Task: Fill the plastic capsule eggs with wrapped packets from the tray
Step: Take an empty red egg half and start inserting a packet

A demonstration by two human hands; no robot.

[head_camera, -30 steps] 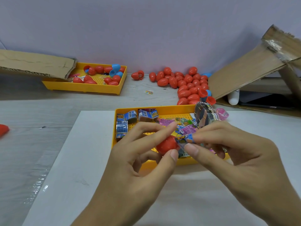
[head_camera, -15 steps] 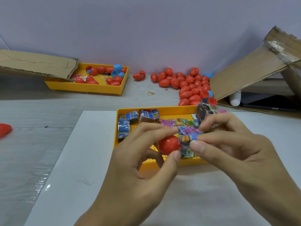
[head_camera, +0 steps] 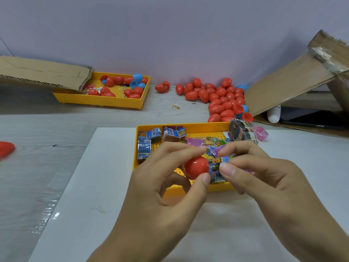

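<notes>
1. Left hand (head_camera: 160, 188): thumb and index finger pinch a red egg half (head_camera: 196, 167), held above the near edge of the near tray (head_camera: 181, 126). Open side of the half faces right, toward the other hand.
2. Right hand (head_camera: 264, 178): thumb and fingers pinch a wrapped packet (head_camera: 217, 168), blue and yellow print. Packet touches the mouth of the egg half; how far it sits inside cannot be told.
3. Near tray: yellow, perforated floor, standing on a white sheet (head_camera: 90, 186) at the sheet's far edge. Blue packets (head_camera: 144, 146) lie along its left wall and far-left corner; pink and green packets (head_camera: 196, 141) lie mid-tray, partly hidden by the fingers.
4. A bundled stack of dark packets (head_camera: 241, 132) sits at the tray's far-right corner; a small pink basket (head_camera: 261, 133) lies just beside it on the sheet.
5. Pile of closed red eggs (head_camera: 217, 97) lies on the grey surface beyond the tray, near the back wall, with a few open red and blue halves at its right edge.
6. Second yellow tray (head_camera: 102, 101) at far left holds red eggs and blue halves; a cardboard flap (head_camera: 43, 72) overlaps its left end.
7. Tilted cardboard box (head_camera: 287, 86) at far right. One red egg (head_camera: 5, 149) at the left edge of the surface.
</notes>
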